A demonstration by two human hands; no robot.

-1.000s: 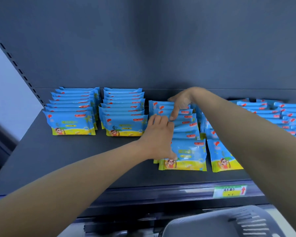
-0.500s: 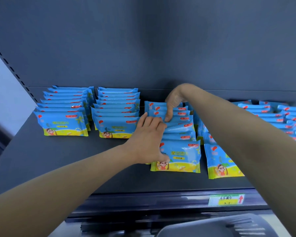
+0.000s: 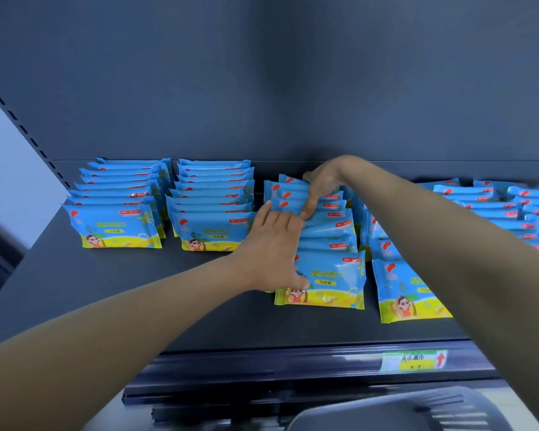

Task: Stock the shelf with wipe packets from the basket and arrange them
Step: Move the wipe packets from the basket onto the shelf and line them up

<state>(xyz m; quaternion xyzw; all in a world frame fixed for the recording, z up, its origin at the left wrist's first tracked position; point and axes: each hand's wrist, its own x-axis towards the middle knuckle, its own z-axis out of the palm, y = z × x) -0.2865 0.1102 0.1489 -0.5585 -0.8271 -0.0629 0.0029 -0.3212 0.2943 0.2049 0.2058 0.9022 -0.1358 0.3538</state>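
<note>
Single head-worn wide-angle view, looking forward and down, close to the shelf (image 3: 115, 293), basket (image 3: 386, 412) at bottom edge.

Wipe packets (image 3: 330, 278): blue film, yellow lower band, cartoon figure, red mark at the upper corner. They stand on edge, leaning rearward, overlapped front to back in rows on the dark grey shelf (image 3: 122, 300). The left row (image 3: 112, 227) and second row (image 3: 212, 230) are even and sit toward the back. The third row (image 3: 324, 231) and fourth row (image 3: 409, 293) reach further forward. Grey basket (image 3: 386, 412): below the shelf edge, partly in view.
</note>
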